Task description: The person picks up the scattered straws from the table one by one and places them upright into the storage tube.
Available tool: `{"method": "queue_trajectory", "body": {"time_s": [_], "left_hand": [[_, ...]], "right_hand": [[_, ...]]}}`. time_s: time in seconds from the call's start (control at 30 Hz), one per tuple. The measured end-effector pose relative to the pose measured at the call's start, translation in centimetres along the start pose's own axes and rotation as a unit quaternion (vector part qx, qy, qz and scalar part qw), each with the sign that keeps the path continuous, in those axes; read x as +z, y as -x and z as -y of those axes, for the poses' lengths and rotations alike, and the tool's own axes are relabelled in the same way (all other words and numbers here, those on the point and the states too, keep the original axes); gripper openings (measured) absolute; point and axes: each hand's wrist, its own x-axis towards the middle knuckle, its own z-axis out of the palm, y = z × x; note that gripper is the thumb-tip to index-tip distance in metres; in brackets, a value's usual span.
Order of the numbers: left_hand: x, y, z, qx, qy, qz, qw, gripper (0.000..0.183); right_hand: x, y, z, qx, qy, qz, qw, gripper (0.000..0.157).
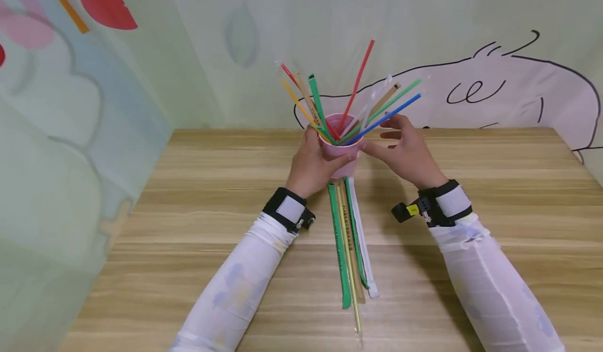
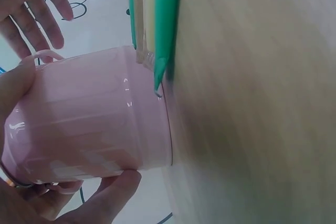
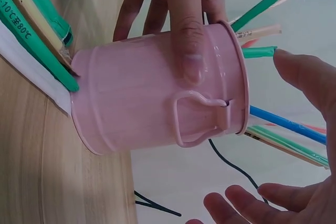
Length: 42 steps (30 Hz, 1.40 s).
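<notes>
A pink metal bucket (image 1: pixel 343 169) with small loop handles stands upright on the table. My left hand (image 1: pixel 312 164) grips it, thumb across the front and fingers round the left side. Several straws fan out of its mouth, including a long red straw (image 1: pixel 359 77), a blue straw (image 1: pixel 395 113) and a green-wrapped straw (image 1: pixel 317 98). To the right of the rim, my right hand (image 1: pixel 407 147) has its fingers spread, with nothing held. In the right wrist view its thumb (image 3: pixel 302 72) is close to a green straw end (image 3: pixel 260 52); whether they touch I cannot tell.
In front of the bucket several straws lie side by side on the wooden table (image 1: pixel 212 247): a green-wrapped straw (image 1: pixel 341 252), a yellow straw (image 1: pixel 352 278) and a white-wrapped straw (image 1: pixel 364 242) among them. A printed curtain (image 1: pixel 198 53) hangs behind the table's back edge.
</notes>
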Motion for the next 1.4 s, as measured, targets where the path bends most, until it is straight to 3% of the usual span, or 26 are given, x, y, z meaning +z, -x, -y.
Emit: {"method": "queue_trajectory", "body": {"time_s": [0.57,0.77,0.97,1.4], "left_hand": [[-0.3,-0.1,0.3,0.011,-0.019,-0.009,0.9997,0.093],[-0.3,0.0,0.3,0.006,-0.021,-0.011,0.9997,0.093],[-0.1,0.1,-0.1,0.001,-0.015,-0.002,0.9999,0.092],[0.1,0.3,-0.5,0.014,-0.029,0.002,0.9995,0.092]], "right_hand": [[2.5,-0.3,-0.4,-0.018,-0.003,0.035,0.999,0.085],[3.3,0.2,1.0,-0.022,-0.025,0.038,0.999,0.086],[3.4,0.8,3.1,-0.053,-0.044,0.027,0.997,0.083],[3.8,-0.4,2.7,-0.111,-0.098,0.049,0.988,0.069]]}}
